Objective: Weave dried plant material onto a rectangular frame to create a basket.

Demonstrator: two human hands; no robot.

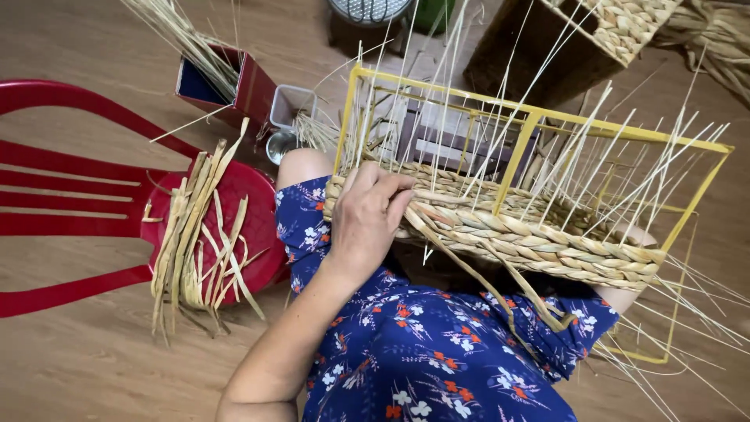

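A half-woven basket (539, 238) of braided dry grass on a yellow wire frame (531, 125) lies tilted across my lap, over a blue flowered dress (422, 352). Thin pale stalks (578, 156) stick up from its weave. My left hand (366, 217) comes in from the lower left and grips the basket's left corner, fingers curled over the braided rows. A loose flat strand (469, 270) runs from under that hand down to the right across my lap. I cannot see my right hand; the basket covers that side.
A red plastic chair (78, 195) stands at my left with a bundle of dry grass strands (195, 234) on its seat. Behind it are a red box of straw (234, 78), a small grey cup (291, 105) and another woven basket (625, 27) at the top right. The floor is wood.
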